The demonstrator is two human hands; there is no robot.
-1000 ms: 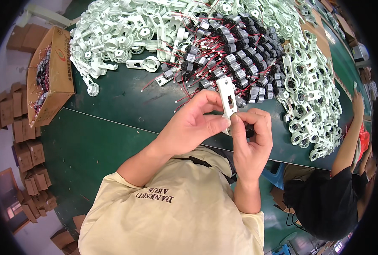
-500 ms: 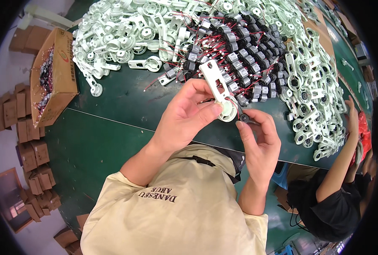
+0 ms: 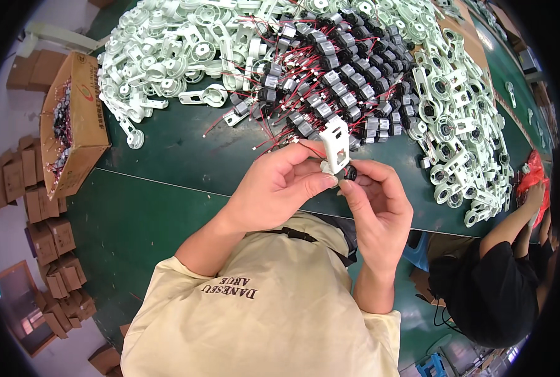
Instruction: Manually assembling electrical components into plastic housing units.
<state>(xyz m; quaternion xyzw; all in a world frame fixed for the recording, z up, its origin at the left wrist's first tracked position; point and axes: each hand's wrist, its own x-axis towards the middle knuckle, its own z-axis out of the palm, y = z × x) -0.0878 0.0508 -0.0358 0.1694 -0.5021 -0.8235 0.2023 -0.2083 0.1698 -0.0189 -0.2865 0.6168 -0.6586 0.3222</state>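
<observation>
My left hand [image 3: 264, 191] pinches a pale white-green plastic housing [image 3: 336, 143] between thumb and fingers. Its slotted arm points up and away from me, and its round end is partly hidden by my fingertips. A red wire shows beside the left fingers. My right hand [image 3: 379, 210] is closed on a small black round part [image 3: 350, 173], held against the lower end of the housing. Fingertips cover most of that part, so whether it sits inside the housing cannot be made out.
Small grey-and-black motors [image 3: 349, 78] with red wires are heaped beyond my hands. Pale housings [image 3: 166, 56] pile up at the far left; housings with dark rings [image 3: 459, 138] lie at right. A cardboard box [image 3: 91, 125] stands left. A co-worker [image 3: 487, 289] handles a red bag [image 3: 532, 179].
The black part in my right hand has come up against the housing. My left hand has tilted the housing more upright. The co-worker's arm has lowered toward the red bag.
</observation>
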